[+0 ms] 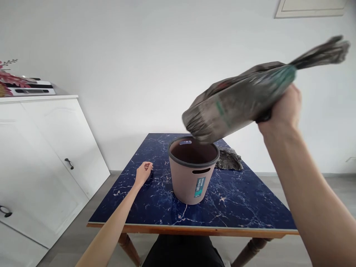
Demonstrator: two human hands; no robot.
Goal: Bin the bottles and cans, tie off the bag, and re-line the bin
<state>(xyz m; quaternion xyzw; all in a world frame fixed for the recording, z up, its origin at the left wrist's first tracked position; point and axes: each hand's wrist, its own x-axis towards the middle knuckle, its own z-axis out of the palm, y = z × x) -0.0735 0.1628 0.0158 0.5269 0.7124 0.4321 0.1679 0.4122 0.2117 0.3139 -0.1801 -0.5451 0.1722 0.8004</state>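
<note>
In the head view, my right hand (286, 109) is raised at the right and grips a filled dark grey garbage bag (236, 100) from below, near its gathered neck. The bag is tilted, its bulging lower end hanging just above the rim of a pinkish-brown trash bin (182, 181). Packaging shows through the thin plastic. The bin stands upright, with a grey rim, handle slots and a teal label; its bottom is hidden. My left hand (144, 170) is curled closed over the table to the left of the bin, with nothing visible in it.
A blue marble-patterned table (233, 207) with a wooden edge carries the bin. Behind the bin at right lies a crumpled dark plastic bag (229, 159). A white cabinet (41, 155) stands at left, with pink flowers (13, 78) on top. A white wall closes the back.
</note>
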